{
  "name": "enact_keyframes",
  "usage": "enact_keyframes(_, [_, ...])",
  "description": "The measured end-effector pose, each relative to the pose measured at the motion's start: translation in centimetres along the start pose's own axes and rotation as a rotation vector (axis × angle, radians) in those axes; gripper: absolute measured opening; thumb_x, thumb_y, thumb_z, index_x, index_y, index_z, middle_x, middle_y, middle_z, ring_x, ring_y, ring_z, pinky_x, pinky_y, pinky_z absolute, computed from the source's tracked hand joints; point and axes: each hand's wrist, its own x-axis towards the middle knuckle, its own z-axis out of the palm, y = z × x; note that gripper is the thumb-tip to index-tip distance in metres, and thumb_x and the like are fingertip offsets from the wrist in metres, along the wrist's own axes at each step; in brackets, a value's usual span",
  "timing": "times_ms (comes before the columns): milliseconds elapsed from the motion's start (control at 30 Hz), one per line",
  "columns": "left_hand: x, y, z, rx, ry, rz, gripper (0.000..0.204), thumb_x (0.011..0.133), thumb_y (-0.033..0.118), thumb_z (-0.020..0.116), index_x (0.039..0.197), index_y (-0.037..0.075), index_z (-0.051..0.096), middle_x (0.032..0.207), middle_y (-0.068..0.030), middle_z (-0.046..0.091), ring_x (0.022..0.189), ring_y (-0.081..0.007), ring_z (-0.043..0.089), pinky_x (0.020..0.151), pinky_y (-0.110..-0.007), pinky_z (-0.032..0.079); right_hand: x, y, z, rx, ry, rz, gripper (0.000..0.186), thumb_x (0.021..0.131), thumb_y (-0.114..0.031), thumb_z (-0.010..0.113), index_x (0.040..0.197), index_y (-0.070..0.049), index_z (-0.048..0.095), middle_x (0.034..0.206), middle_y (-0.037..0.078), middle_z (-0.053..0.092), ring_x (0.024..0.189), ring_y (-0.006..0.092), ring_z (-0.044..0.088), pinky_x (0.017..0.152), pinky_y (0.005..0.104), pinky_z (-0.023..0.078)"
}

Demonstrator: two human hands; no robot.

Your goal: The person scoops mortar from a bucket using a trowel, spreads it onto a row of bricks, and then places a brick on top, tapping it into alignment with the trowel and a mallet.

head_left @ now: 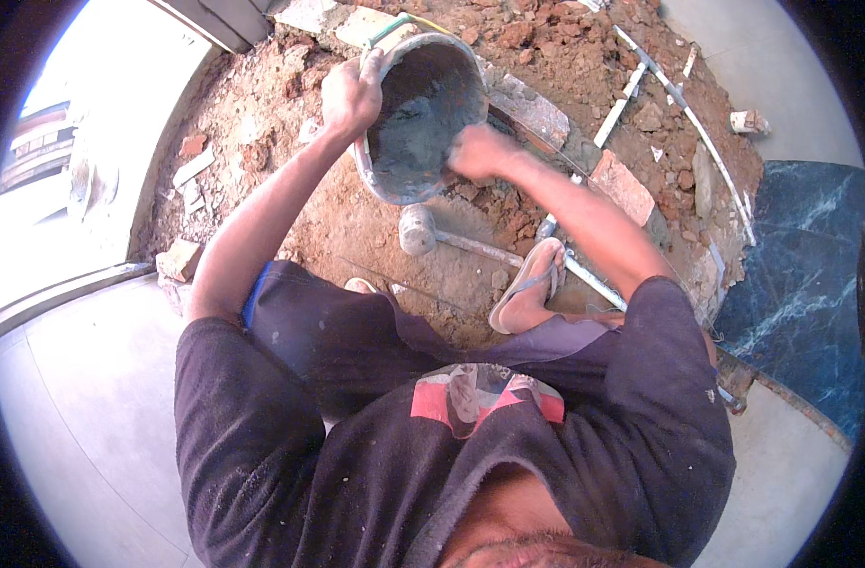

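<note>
A dark bucket (428,57) tilts over the dirt in front of me, with wet grey mortar (418,133) coating its inside. My left hand (351,97) is closed around its left rim, close to the green-and-yellow handle grip (387,30). At the right rim, my right hand (481,154) reaches just over the edge with its fingers curled in, slightly blurred. Whatever it holds, if anything, is hidden. Below the bucket lies a mallet (417,230) with a pale, dirty head, its handle pointing toward my sandalled foot (527,289).
Loose reddish soil (546,38) and broken brick pieces (624,186) surround the bucket. Thin white pipes (697,133) lie across the soil on the right. Beyond them is a dark blue marbled slab (792,284). Pale floor tiles (91,379) extend at lower left beside a door track (68,295).
</note>
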Motion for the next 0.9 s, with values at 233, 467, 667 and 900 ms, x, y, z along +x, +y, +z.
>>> enact_keyframes(233, [0.1,-0.7,-0.4,-0.005,0.000,-0.008,0.045,0.097,0.041,0.049,0.100,0.002,0.070,0.080,-0.0205,0.068,0.075,-0.0289,0.065,0.074,-0.042,0.048,-2.3,-1.0,0.6,0.406,0.066,-0.208,0.033,0.078,-0.034,0.062,0.090,-0.005,0.072,0.095,0.021,0.069,0.090,0.0394,0.066,0.081,0.0464,0.054])
enact_keyframes(467, [1.3,-0.9,0.7,0.126,0.023,-0.017,0.054,0.094,0.050,0.048,0.093,0.000,0.070,0.085,-0.0254,0.067,0.085,-0.0403,0.067,0.078,-0.049,0.049,-2.9,1.1,1.5,-0.168,0.455,-0.152,0.024,0.084,-0.024,0.057,0.104,-0.015,0.067,0.098,0.018,0.063,0.086,0.0401,0.065,0.072,0.0532,0.052])
enact_keyframes(667, [0.7,-2.5,-0.6,0.045,0.010,-0.033,0.054,0.096,0.048,0.047,0.090,-0.001,0.069,0.080,-0.0260,0.066,0.080,-0.0379,0.066,0.076,-0.048,0.048,-3.4,-2.3,-2.7,-0.066,0.573,-0.040,0.022,0.086,-0.019,0.057,0.103,-0.012,0.068,0.098,0.020,0.065,0.093,0.0392,0.064,0.077,0.0513,0.052])
enact_keyframes(900, [1.6,-2.0,1.2,0.133,0.094,-0.003,0.056,0.095,0.052,0.048,0.096,0.001,0.071,0.086,-0.0251,0.068,0.084,-0.0377,0.068,0.081,-0.050,0.049,-2.3,-0.2,-2.6,-0.232,0.059,0.074,0.028,0.078,-0.024,0.056,0.086,-0.003,0.073,0.093,0.023,0.070,0.090,0.0388,0.069,0.078,0.0482,0.056])
